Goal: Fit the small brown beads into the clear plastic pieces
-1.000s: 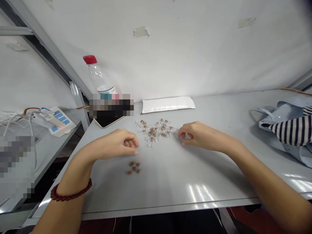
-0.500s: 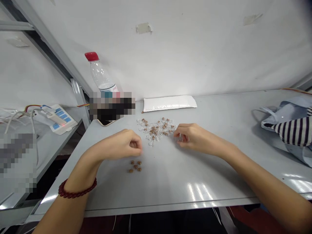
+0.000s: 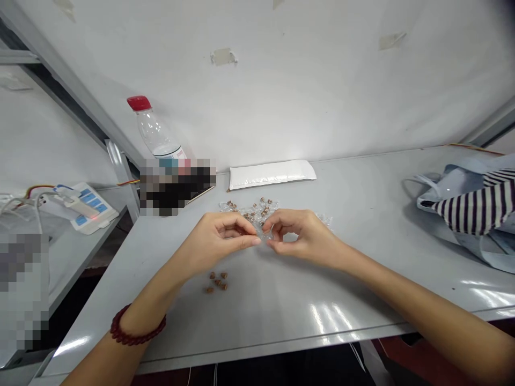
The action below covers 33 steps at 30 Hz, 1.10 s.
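In the middle of the table, my left hand (image 3: pixel 225 238) and my right hand (image 3: pixel 295 236) face each other with their fingertips nearly touching. A small clear plastic piece (image 3: pixel 264 234) shows between the two pinches; its details are too small to make out. Behind the fingers lies a loose heap of clear plastic pieces with small brown plugs (image 3: pixel 263 206), partly hidden by both hands. More clear pieces (image 3: pixel 325 219) are seen beyond my right hand. Several loose brown plugs (image 3: pixel 218 282) form a small group on the table, nearer to me and below my left hand.
A white padded packet (image 3: pixel 273 174) lies against the wall. At the back left stand a red-capped bottle (image 3: pixel 155 131) and a dark, partly blurred object (image 3: pixel 173 190). A power strip (image 3: pixel 94 206) is farther left. A striped cloth bag (image 3: pixel 475 209) sits at the right.
My right hand has moved left from the heap's right side, and my left hand has moved right, so that they meet over the clear piece. The view has shifted slightly.
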Available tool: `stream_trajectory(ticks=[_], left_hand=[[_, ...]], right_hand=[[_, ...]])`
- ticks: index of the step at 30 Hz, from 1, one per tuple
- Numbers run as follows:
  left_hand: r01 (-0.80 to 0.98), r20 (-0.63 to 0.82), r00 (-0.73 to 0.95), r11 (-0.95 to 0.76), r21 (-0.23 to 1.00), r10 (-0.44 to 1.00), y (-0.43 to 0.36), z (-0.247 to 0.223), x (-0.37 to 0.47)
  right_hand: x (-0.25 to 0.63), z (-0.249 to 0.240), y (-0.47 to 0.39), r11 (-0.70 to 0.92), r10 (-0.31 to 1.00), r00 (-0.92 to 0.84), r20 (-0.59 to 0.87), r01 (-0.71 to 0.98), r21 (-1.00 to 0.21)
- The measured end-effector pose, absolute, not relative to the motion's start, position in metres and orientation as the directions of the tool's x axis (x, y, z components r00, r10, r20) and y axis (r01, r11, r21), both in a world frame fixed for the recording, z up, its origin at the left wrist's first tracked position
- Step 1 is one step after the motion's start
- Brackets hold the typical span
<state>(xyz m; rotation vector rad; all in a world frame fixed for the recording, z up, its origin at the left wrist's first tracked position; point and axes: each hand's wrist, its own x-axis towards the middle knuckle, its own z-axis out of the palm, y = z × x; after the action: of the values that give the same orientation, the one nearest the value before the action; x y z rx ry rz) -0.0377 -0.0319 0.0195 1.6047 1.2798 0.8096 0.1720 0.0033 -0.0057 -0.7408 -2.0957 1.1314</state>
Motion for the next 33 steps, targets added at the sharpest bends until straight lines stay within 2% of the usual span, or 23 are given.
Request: stream_trajectory(ticks=[5,12,17,21,25,29,33], left_hand=[[0.321,-0.066,0.281,-0.029,0.947,0.957,-0.032,0.017,-0.032],[0.322,-0.174,0.341,0.060,0.945,0.924,-0.025,0.012,-0.038],[0.322,-0.258,0.431,0.119,0.939,0.865,-0.021,0.009,-0.041],[0.263,-0.242,0.587,0.100,0.959,0.772,-0.022,0.009,-0.040],[0.189,-0.202,0.608,0.108,0.976,0.768,-0.024,0.008,-0.036],[0.193,-0.171,0.575,0.070,0.979,0.800,-0.025,0.003,-0.032],[0.274,-0.175,0.513,0.033,0.961,0.841,-0.025,0.000,-0.030]], right_hand=[[0.170,-0.005,-0.002,0.497,0.680,-0.665,0.309,0.109,-0.861],[0.167,-0.011,-0.006,0.705,0.569,-0.666,0.483,0.091,-0.703],[0.165,-0.009,-0.009,0.744,0.548,-0.611,0.571,0.044,-0.666],[0.165,-0.004,-0.011,0.760,0.524,-0.593,0.612,0.002,-0.649],[0.164,-0.003,-0.011,0.757,0.526,-0.572,0.630,-0.023,-0.653],[0.163,0.000,-0.014,0.674,0.587,-0.561,0.584,-0.062,-0.736],[0.161,0.005,-0.018,0.312,0.690,-0.634,0.350,-0.175,-0.934]])
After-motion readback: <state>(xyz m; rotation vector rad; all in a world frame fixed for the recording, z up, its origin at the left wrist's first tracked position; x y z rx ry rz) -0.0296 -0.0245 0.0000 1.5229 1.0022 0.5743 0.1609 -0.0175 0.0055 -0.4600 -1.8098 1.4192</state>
